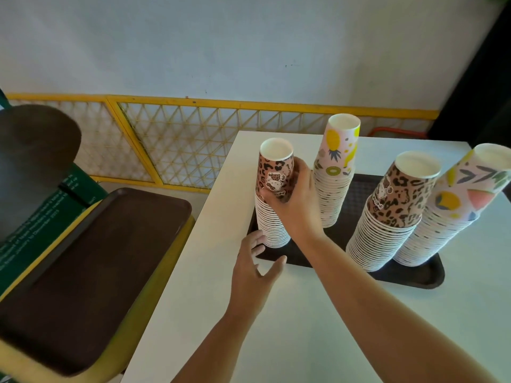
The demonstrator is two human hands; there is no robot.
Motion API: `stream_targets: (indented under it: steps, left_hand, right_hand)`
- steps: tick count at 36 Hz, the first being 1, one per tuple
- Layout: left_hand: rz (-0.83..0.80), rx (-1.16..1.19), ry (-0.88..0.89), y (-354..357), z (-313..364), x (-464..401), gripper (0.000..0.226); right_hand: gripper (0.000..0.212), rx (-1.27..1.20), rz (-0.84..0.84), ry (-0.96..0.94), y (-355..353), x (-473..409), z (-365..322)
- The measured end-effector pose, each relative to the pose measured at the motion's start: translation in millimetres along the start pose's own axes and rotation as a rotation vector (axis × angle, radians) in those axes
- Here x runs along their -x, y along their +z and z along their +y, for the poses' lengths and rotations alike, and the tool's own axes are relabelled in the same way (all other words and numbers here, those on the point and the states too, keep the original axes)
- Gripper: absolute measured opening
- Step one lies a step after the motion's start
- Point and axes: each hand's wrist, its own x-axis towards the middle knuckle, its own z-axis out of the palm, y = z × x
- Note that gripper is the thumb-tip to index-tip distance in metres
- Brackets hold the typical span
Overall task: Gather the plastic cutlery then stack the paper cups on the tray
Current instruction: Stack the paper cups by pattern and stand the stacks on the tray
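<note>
Four stacks of inverted paper cups stood on a dark tray [420,277] set on a white surface [304,327], right of centre in the frame.

Leopard-print stack [272,217], at the tray's left end: the right hand [293,200] gripped its top cup, fingers and thumb curled round the printed wall.

Pineapple-print stack [336,175], just right of that and farther back: upright, untouched.

Second leopard-print stack [387,217], right of centre: leaning toward the upper right of the frame.

Fruit-print stack [453,214], at the far right: leaning likewise, just beside the second leopard stack; whether the two touched could not be told.

The left hand [254,264] lay at the tray's near left corner, fingers spread and relaxed, fingertips at the base of the first stack, holding nothing.

Plastic cutlery: none identifiable in view.

At lower left of the frame, a second brown tray [96,258] rested on a yellow-edged stand. Behind it, green printed signage [41,217], text illegible. A yellow lattice panel [179,139] ran along the pale wall [221,45].
</note>
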Motion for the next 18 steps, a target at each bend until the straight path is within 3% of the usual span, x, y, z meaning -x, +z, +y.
stream_targets:
  steps: [5,11,15,18]
  left_hand:
    - [0.068,-0.003,0.017,9.0,2.4,-1.3,0.068]
    - [0.232,-0.013,0.047,26.0,18.9,-2.1,0.086]
    - [0.3,-0.027,0.101,34.1,27.4,-7.5,0.093]
    - [0.316,-0.064,0.13,38.5,30.3,-10.9,0.095]
  right_hand:
    - [0.078,-0.006,0.119,-0.07,-43.2,22.2,-1.6]
    - [0.043,0.186,0.518,-0.335,-112.1,37.3,12.2]
    - [0.049,0.227,0.676,-0.297,-141.9,39.6,39.5]
    - [0.061,0.248,0.636,-0.208,-153.0,41.8,61.2]
